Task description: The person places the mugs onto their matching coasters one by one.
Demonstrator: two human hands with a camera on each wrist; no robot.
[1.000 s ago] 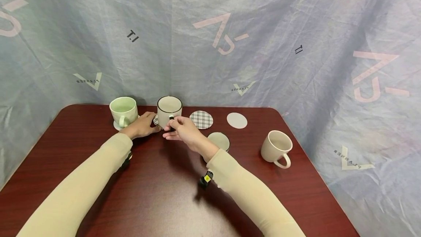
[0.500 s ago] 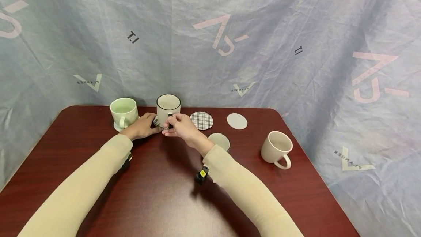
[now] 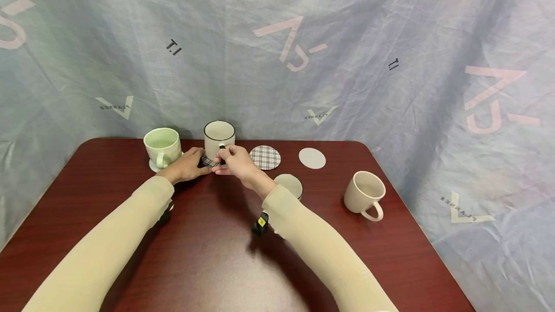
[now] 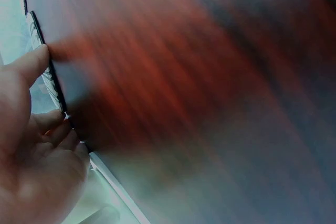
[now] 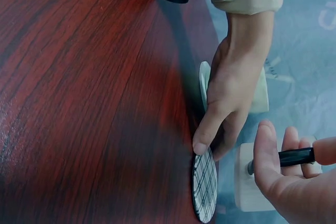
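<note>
In the head view, my right hand [image 3: 240, 163] pinches the black handle [image 5: 296, 157] of a white, black-rimmed mug [image 3: 212, 146]. The mug is upright over a round plaid coaster [image 5: 206, 190]; a small gap shows between them in the right wrist view. My left hand [image 3: 186, 165] rests at the coaster's left side, thumb at its near edge and the other fingers spread toward its far side. The left wrist view has the thumb against the edge of this coaster [image 4: 51, 82]. Just left of that hand, a pale green mug [image 3: 162, 146] stands on a white coaster [image 3: 152, 165].
Right of the held mug lie another plaid coaster [image 3: 265, 158] and a plain white one [image 3: 312, 158]. A black-rimmed cup [image 3: 289, 185] is partly hidden behind my right forearm. A cream mug [image 3: 364, 194] stands near the right edge of the dark red table [image 3: 208, 254]. A printed curtain [image 3: 225, 61] hangs behind.
My right hand has carried the white mug slightly left and farther back over the plaid coaster. The left hand has stayed nearly still at the coaster's edge.
</note>
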